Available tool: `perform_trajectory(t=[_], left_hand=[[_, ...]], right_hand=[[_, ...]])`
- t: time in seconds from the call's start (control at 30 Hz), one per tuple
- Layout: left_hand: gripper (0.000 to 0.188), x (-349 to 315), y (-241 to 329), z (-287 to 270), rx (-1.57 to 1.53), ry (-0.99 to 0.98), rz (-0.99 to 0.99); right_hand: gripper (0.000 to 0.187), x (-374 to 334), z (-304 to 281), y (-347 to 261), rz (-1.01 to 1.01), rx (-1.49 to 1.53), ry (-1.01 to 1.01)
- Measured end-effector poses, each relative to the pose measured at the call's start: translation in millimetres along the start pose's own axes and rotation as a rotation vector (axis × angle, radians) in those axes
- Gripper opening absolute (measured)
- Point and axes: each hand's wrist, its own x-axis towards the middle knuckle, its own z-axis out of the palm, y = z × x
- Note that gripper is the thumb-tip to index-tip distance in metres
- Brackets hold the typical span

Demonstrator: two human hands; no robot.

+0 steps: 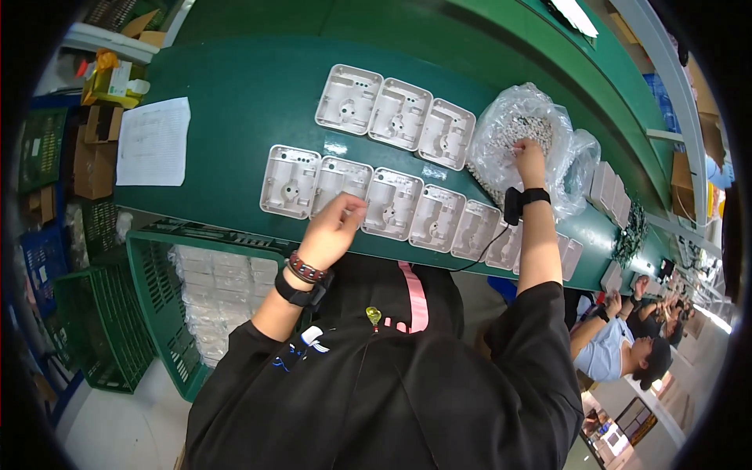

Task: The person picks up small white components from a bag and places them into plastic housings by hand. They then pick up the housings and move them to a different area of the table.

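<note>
Black fabric of the wearer's short-sleeved top [368, 407] fills the foreground, with a small white-and-blue motif near one side. Beyond it, tiny whitish pieces [534, 128] lie heaped inside a crumpled clear plastic bag [487, 125], which sits open on the right part of the bench. The right hand [530, 151] reaches into that bag, its fingertips drawn together among the pieces; whether they grip one cannot be told. A black band with a dark boxy device [513, 206] circles the right wrist, and a thin black cable trails from it.

Well apart from it, the left hand [335, 225] hovers over the front row of pale grey, rounded-rectangular plastic housings [392, 205], above the second and close to the third. Its thumb and fingers curl near one another; whether anything is between them cannot be made out. A red-and-black bracelet [307, 270] and a black strap [296, 294] ring that wrist.

Behind this row, three similar open housings [400, 115] stand side by side near the bag. All rest on a dark green workbench [235, 102]. A lined white paper sheet [153, 142] lies toward its left end. Below the bench edge, a green plastic crate [139, 274] holds plastic-wrapped white packages [211, 301]. At far right, a co-worker in a light blue top [601, 348] and dark cap sits along the bench.
</note>
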Motion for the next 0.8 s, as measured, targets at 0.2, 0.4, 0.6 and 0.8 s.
perform_trajectory(t=[0.2,0.4,0.6,0.8], left_hand=[[0.015,-15,14,9,0.111,-0.046,0.093],[0.015,-25,16,20,0.224,-0.093,0.213],[0.015,-28,27,24,0.273,-0.11,0.201],[0.016,-29,39,43,0.325,-0.074,0.256]], right_hand=[[0.009,4,-3,-21,-0.03,0.038,-0.078],[0.01,-2,-5,-24,-0.048,0.025,-0.053],[0.012,-7,6,-14,-0.022,0.168,0.055],[0.018,-4,7,-14,-0.13,0.189,0.05]])
